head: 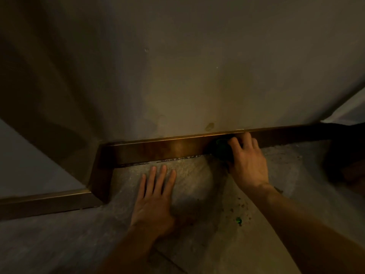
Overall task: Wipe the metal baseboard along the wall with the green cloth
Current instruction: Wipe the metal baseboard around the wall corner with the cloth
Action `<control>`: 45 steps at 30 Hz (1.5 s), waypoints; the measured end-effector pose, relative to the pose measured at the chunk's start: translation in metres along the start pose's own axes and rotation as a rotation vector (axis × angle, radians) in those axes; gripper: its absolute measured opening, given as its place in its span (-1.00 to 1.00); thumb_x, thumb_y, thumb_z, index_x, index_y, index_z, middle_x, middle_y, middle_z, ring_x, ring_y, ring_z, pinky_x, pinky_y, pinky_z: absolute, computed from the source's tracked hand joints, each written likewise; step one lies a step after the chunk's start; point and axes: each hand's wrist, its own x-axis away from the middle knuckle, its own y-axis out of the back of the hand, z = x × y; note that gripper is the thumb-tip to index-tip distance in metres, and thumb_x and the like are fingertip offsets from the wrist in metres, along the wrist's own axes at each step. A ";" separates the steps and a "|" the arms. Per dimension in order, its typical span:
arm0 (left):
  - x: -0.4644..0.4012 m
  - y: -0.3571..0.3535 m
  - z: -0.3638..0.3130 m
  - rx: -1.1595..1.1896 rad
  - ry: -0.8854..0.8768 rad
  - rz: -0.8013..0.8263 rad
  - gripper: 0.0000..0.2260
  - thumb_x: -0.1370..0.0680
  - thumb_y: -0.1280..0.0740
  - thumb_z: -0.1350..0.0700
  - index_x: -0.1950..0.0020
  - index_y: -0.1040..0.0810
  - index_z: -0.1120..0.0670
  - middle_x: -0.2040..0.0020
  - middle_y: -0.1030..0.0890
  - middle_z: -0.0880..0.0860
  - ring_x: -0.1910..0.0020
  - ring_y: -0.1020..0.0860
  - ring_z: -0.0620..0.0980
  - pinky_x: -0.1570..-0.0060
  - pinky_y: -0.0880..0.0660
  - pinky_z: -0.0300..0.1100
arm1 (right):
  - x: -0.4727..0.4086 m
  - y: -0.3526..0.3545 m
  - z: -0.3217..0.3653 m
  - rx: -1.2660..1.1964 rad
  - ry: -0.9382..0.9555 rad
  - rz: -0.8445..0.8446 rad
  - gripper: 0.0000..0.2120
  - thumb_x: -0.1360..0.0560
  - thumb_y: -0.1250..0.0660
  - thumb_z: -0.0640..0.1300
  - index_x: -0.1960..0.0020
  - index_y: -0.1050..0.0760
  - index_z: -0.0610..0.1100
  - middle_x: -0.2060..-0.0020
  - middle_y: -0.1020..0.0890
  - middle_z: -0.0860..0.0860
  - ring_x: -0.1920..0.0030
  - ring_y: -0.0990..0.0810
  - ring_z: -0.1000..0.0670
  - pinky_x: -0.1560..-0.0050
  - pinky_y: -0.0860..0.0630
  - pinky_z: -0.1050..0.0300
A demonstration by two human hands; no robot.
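Observation:
A brown metal baseboard [167, 150] runs along the foot of the wall and bends round a corner at the left. My right hand [247, 163] presses a dark green cloth [222, 148] against the baseboard's face, right of centre; the hand hides most of the cloth. My left hand [156, 196] lies flat on the floor in front of the baseboard, fingers spread and holding nothing.
The dim plaster wall [177, 76] rises above the baseboard. A second baseboard stretch [45, 202] continues at the lower left past the corner. Crumbs and a small green speck [239, 220] lie on the stone floor [197, 175] between my arms. A dark shape [345, 155] stands at far right.

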 end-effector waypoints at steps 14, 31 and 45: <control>0.009 0.063 -0.008 0.182 -0.092 -0.201 0.02 -0.38 -0.45 -0.33 -0.62 0.12 -0.16 -0.58 -0.28 -0.05 -0.53 -0.27 0.00 -0.53 -0.21 0.00 | 0.053 0.025 0.086 -0.414 0.411 0.180 -0.42 -0.31 -0.51 -0.18 -0.24 -0.33 -0.07 -0.16 -0.48 -0.03 -0.15 -0.45 -0.04 -0.07 -0.51 0.05; 0.078 0.144 0.014 -0.155 -0.105 -0.255 -0.52 -0.52 -0.38 -0.03 -0.41 -0.35 -0.06 -0.28 -0.56 -0.03 -0.26 -0.51 0.03 -0.29 -0.35 -0.05 | 0.074 0.093 0.133 -0.197 0.659 0.092 -0.43 -0.37 -0.47 -0.27 -0.26 -0.28 -0.03 -0.08 -0.46 -0.04 -0.05 -0.45 -0.07 0.15 -0.54 -0.04; 0.121 0.198 -0.004 -0.180 -0.079 -0.211 -0.62 -0.55 -0.39 -0.05 -0.30 -0.34 -0.09 -0.18 -0.56 -0.04 -0.19 -0.54 0.04 -0.14 -0.43 -0.06 | 0.084 0.140 0.143 -0.266 0.645 0.110 -0.41 -0.40 -0.46 -0.24 -0.36 -0.32 -0.03 -0.18 -0.46 0.00 -0.15 -0.46 -0.06 -0.03 -0.53 -0.03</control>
